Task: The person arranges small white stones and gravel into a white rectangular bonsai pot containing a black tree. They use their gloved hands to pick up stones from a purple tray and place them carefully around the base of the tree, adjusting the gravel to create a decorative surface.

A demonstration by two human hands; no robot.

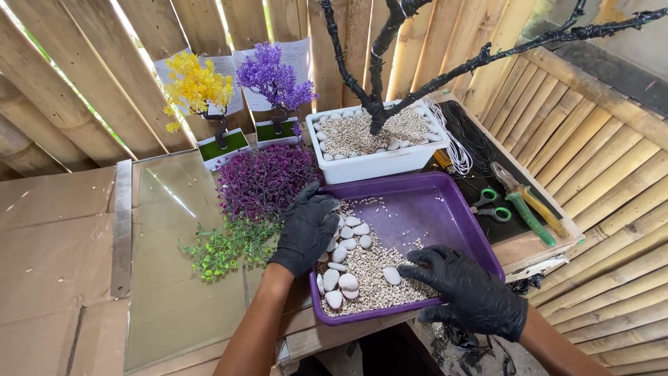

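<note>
Gravel (372, 275) could spill off the tilted purple tray (445, 202) overhanging the bench, as left hand (306, 230) and right hand (473, 292), fingers spread and gripping nothing, rake the white stones (341, 282).

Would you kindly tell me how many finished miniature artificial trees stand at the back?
2: the yellow tree stands by the bamboo wall, and the purple tree beside it on the right.

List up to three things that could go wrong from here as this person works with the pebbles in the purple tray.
1. The purple tray overhangs the table edge; pressure from the left hand or right hand might tip it.
2. White pebbles and gravel piled at the near end could spill.
3. Bare black branches overhead could snag a raised arm.
</note>
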